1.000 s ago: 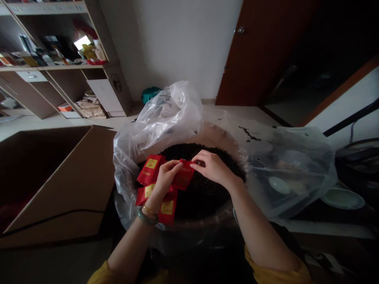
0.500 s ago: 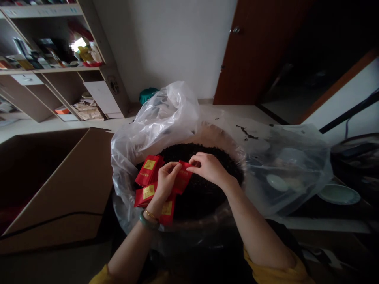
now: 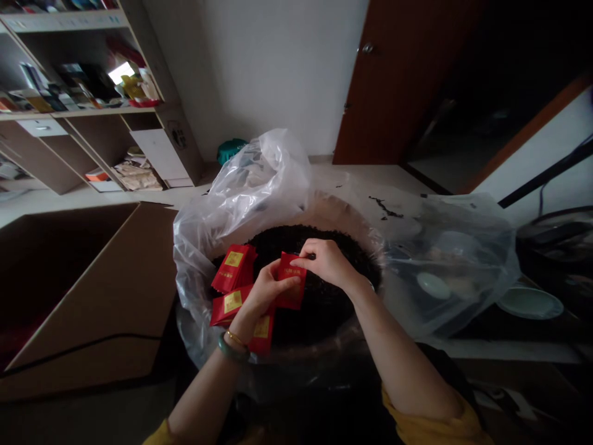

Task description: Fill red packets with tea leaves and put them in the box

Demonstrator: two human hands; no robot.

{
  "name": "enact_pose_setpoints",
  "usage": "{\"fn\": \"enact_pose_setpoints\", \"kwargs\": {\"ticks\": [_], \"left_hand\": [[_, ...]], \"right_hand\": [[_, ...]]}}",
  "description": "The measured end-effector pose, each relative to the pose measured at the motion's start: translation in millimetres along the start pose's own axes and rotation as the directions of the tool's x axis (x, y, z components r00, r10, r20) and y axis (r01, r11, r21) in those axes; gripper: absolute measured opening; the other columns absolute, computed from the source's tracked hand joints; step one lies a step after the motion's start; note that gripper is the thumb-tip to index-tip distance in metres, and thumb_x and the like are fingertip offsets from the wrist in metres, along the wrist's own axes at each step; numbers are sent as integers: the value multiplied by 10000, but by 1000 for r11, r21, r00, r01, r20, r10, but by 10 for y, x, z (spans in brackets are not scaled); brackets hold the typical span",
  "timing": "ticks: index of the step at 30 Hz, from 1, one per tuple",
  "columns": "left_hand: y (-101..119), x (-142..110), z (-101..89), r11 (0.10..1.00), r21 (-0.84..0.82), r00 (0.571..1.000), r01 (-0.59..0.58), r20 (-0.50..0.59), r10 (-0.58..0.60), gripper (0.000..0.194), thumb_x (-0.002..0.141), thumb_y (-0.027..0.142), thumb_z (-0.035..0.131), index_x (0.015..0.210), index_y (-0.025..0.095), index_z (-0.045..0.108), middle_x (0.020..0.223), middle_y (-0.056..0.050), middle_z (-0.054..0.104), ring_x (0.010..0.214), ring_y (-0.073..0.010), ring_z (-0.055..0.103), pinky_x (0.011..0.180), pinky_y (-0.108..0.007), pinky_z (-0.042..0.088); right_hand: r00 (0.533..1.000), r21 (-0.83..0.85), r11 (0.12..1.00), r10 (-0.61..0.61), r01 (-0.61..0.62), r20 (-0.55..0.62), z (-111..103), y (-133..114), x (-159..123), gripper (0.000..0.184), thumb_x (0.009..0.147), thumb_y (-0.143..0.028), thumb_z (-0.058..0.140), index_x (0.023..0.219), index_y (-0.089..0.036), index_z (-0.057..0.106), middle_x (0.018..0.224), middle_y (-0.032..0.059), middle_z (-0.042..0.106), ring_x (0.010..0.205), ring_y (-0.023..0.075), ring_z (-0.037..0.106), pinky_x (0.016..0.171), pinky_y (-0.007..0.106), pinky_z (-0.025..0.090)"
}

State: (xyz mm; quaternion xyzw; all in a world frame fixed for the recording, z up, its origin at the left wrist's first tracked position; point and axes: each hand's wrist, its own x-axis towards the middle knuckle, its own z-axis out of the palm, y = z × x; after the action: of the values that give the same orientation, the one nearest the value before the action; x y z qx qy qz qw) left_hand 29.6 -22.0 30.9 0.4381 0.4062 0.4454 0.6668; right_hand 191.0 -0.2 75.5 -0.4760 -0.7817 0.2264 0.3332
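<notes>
A small red packet (image 3: 293, 292) with gold print is held above dark loose material that looks like tea leaves (image 3: 319, 315). My left hand (image 3: 266, 287) grips its left side, thumb across the front. At its top edge, the thumb and fingers of my right hand (image 3: 327, 262) are pinched together. More red packets with yellow labels lie on the dark material left of my hands: a stack (image 3: 234, 266), others (image 3: 227, 304) below it, and one (image 3: 262, 330) partly behind my left wrist. Whether the held packet's top is open I cannot tell.
Clear plastic (image 3: 199, 228) lines the round container and bunches up at its far side. An open cardboard box (image 3: 106, 309) stands at left. On the right, a plastic sheet (image 3: 482, 247) lies near a shallow dish (image 3: 530, 304). Shelves (image 3: 171, 145) and a brown door (image 3: 389, 80) are behind.
My left hand has shifted its hold from the packet's top edge down to its side, thumb now across the front. The packet is more upright and slightly farther right; my right hand stays at its top.
</notes>
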Motion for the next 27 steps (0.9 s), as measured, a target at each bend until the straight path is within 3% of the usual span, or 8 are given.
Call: {"fn": "enact_pose_setpoints", "kwargs": {"ticks": [6,13,17,19,24,27], "left_hand": [[-51,-18,75,999,-36,998,27,-62,-29,430,475,324,870,790,117,664,668,-2,679,557,-108,602,562,-213,464],[-82,-26,157,989,-142,998,39,-41,-45,498,412,311,893,800,129,640,650,-7,692,563,-148,646,597,-261,520],[-81,-38,188,991,-118,995,59,-67,-67,473,396,297,897,749,118,638,625,-9,684,530,-134,628,588,-256,515],[-73,-43,191,993,-97,994,61,-84,-69,460,398,299,895,738,115,645,620,-11,685,517,-126,618,577,-250,509],[-85,-14,154,994,-89,986,58,-154,-71,446,397,313,890,726,120,659,619,-21,693,525,-138,625,546,-239,495],[-110,14,117,994,-96,978,52,-195,-70,448,396,317,890,734,117,675,676,-44,714,553,-152,643,553,-245,499]], "right_hand": [[992,-87,996,-19,30,124,24,-5,2,298,815,-222,652,541,-155,557,635,-21,525,566,81,459,555,227,315],[1000,-54,998,11,-9,28,27,17,13,304,715,-245,749,509,-157,543,587,-33,533,525,73,461,542,222,321],[994,-43,996,82,-79,66,40,3,6,344,663,-289,778,485,-167,511,541,-46,524,493,72,442,500,219,299],[991,-5,993,115,-115,69,52,-7,6,297,655,-289,773,530,-177,528,535,-55,531,490,78,456,491,213,309],[981,182,969,180,-165,-66,4,123,40,179,710,-276,713,804,-198,581,631,-45,619,587,117,582,596,226,434],[967,75,967,248,-243,-58,-80,376,34,140,778,-274,651,885,-201,601,746,-3,675,712,147,642,703,260,472]]}}
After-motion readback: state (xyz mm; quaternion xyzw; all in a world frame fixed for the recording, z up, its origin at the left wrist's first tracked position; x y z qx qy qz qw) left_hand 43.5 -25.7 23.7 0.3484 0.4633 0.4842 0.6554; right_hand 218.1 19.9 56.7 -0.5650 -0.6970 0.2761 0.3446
